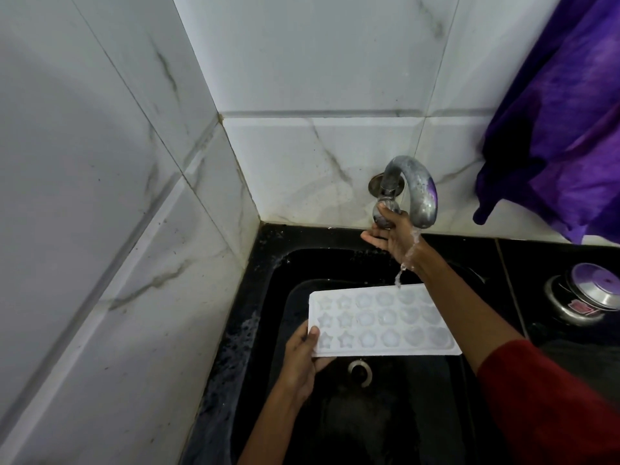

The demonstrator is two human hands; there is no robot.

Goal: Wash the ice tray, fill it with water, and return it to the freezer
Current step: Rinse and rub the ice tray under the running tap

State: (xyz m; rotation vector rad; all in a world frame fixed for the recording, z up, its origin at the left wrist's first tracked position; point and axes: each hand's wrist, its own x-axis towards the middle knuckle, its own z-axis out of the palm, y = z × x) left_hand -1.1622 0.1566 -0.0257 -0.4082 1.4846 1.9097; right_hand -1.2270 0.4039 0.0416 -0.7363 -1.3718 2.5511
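Note:
A white ice tray (pixel 375 322) with star and round moulds is held level over the black sink (pixel 268 297). My left hand (pixel 302 357) grips its near left corner, thumb on top. My right hand (pixel 391 234) reaches up and closes around the round knob of the metal wall tap (pixel 414 189). A thin stream of water (pixel 401 275) runs from the spout over my right wrist and falls onto the tray's far right edge. My right forearm covers the tray's right end.
The sink drain (pixel 359 372) lies below the tray. A steel pressure cooker lid (pixel 585 293) sits on the black counter at right. A purple cloth (pixel 563 122) hangs at the upper right. Marble-tiled walls (pixel 134 196) close in at left and behind.

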